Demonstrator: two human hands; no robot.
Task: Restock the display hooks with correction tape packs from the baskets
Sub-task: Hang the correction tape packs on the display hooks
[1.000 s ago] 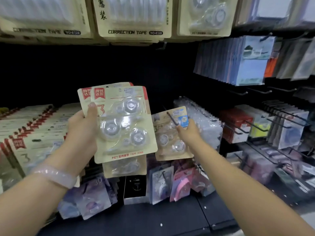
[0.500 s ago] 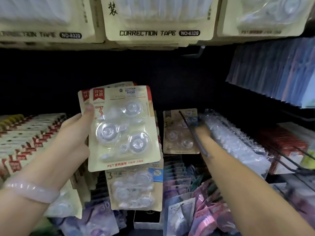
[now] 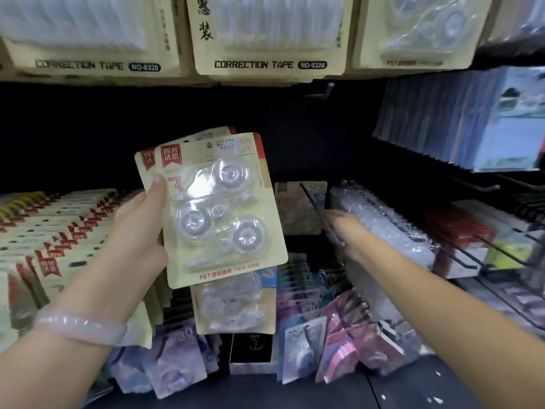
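I see the black display wall [image 3: 88,137] hung with card rows. My left hand [image 3: 138,231] grips a fanned stack of correction tape packs [image 3: 218,208], thumb across the front. My right hand [image 3: 345,231] reaches along a bare hook [image 3: 317,212]; blur hides its fingers.

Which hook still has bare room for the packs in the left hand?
The black hook by the right hand is mostly bare, between the held packs and the clear-wrapped row; one pack hangs at its back. The left rows are crowded.
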